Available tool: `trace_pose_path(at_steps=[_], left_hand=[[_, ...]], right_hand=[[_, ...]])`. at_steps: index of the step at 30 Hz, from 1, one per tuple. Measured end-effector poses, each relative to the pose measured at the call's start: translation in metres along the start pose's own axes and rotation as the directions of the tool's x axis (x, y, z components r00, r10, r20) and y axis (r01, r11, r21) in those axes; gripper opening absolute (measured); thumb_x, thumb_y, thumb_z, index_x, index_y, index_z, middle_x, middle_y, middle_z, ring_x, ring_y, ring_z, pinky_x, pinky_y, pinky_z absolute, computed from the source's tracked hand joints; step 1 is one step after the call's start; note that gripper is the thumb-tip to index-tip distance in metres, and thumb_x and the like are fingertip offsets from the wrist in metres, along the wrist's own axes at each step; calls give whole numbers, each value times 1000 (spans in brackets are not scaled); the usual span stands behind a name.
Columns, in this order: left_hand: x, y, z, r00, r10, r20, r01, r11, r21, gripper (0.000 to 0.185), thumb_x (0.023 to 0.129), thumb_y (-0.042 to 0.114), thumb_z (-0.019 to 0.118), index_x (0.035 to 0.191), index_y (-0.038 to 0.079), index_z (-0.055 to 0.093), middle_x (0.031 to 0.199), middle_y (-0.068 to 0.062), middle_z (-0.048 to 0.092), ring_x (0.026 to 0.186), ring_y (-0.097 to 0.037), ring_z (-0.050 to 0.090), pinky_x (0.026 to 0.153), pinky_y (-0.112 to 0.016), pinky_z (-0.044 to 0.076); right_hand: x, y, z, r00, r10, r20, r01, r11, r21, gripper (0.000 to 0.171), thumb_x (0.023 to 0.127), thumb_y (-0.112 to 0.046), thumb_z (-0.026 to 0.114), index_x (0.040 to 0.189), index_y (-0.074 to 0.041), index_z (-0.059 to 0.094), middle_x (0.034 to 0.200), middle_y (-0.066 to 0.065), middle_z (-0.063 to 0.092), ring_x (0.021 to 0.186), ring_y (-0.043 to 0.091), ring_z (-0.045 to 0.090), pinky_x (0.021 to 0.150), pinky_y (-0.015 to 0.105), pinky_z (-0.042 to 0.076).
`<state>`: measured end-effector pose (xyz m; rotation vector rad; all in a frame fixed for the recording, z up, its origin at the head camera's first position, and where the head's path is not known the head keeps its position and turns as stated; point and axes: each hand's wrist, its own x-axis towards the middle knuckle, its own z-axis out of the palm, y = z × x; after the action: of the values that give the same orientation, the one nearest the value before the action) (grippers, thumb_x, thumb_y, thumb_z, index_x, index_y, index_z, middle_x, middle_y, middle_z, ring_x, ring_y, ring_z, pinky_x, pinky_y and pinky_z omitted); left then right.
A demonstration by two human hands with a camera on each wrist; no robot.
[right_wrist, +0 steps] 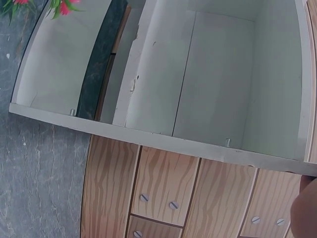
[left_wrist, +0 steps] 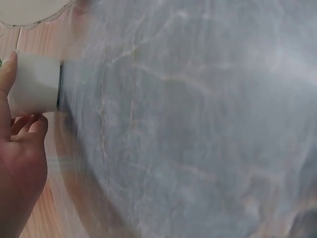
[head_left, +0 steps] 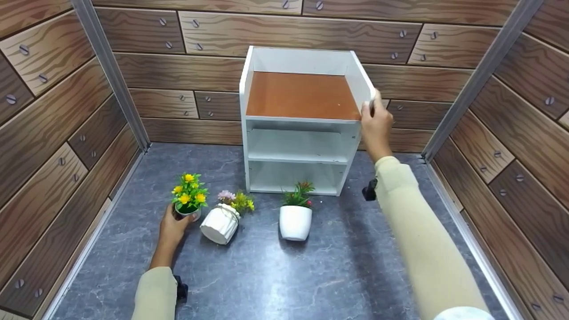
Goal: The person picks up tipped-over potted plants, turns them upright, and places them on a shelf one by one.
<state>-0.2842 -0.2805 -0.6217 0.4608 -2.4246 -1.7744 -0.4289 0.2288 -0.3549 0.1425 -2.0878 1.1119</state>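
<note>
My left hand (head_left: pixel 174 226) grips a small white pot of yellow flowers (head_left: pixel 189 195) at the left of the grey marbled surface. In the left wrist view the fingers (left_wrist: pixel 20 148) curl round the pot (left_wrist: pixel 34 89). My right hand (head_left: pixel 376 116) holds the top front corner of the right wall of a white shelf unit (head_left: pixel 302 95) with a brown top board and two open compartments below. The right wrist view shows the unit's white inside (right_wrist: pixel 218 79) and only a sliver of the hand (right_wrist: pixel 304 213).
A ribbed white pot with pink and yellow flowers (head_left: pixel 220 224) leans tilted beside the left hand. A smooth white pot with a green and red plant (head_left: pixel 295 220) stands upright before the shelf. Wood-pattern walls (head_left: pixel 53 133) with metal corner strips enclose the surface (head_left: pixel 311 275).
</note>
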Motion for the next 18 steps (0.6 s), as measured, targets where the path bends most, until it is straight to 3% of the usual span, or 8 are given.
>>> trace_pose_path(at_steps=[10, 18], left_hand=[[1, 2, 1, 1000, 9, -24, -10, 1000, -23, 92, 95, 28, 71, 162, 7, 12, 165, -21, 23, 152, -36, 26, 121, -48, 30], [0, 20, -5, 1000, 14, -25, -14, 1000, 2, 97, 95, 36, 70, 163, 8, 6, 165, -23, 20, 152, -37, 25, 121, -47, 29]], right_hand=[[1, 1, 2, 999, -28, -33, 28, 999, -16, 43, 101, -14, 56, 142, -4, 56, 107, 26, 71, 92, 34, 63, 86, 48, 51], [1, 1, 1, 1000, -14, -24, 14, 1000, -10, 43, 101, -12, 56, 143, -3, 55, 108, 26, 71, 91, 33, 62, 86, 48, 51]])
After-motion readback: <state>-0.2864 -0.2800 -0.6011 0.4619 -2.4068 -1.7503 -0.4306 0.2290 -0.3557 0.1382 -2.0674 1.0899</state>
